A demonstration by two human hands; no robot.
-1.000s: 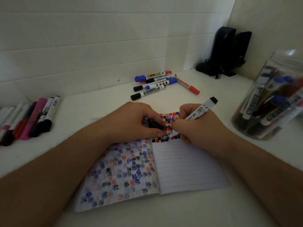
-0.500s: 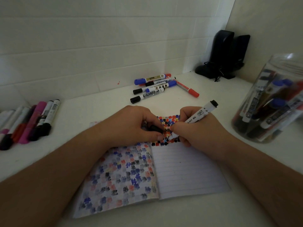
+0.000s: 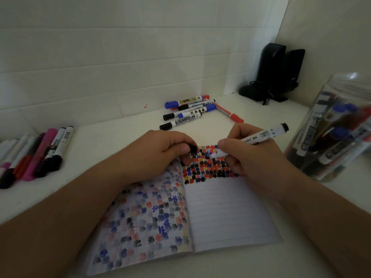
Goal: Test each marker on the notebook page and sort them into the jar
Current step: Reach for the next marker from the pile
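Testing: the right hand (image 3: 255, 157) is pinched around a white-barrelled whiteboard marker with a black end (image 3: 261, 135), its tip angled down at the top of the right page; whether the tip touches the paper cannot be told.
Left hand: the left hand (image 3: 160, 155) rests on the open notebook's upper edge, its fingers curled around a small black marker cap (image 3: 193, 148).
Notebook: the open lined paper notebook (image 3: 226, 215) lies flat on the white tabletop (image 3: 112, 135), directly beneath both hands.
Marks so far: the top rows of the right page carry a dense block of red, black, blue and yellow blotches (image 3: 206, 167); the ruled lines below it are blank, while the left page is covered in fainter blotches of the same colours.
Jar: the clear plastic jar (image 3: 333, 133) stands at the right, near the right hand but apart from it, and already holds a good many markers.
Still waiting, far side: a loose group of blue-, black- and red-capped whiteboard markers (image 3: 192, 111) lies beyond the notebook near the tiled wall.
Still waiting, left: a row of pink, red, black and white markers (image 3: 38, 153) lies at the left edge.
Progress: by my judgement the task is well under way, with this marker to be recapped and jarred and both loose groups seemingly yet to be tested.
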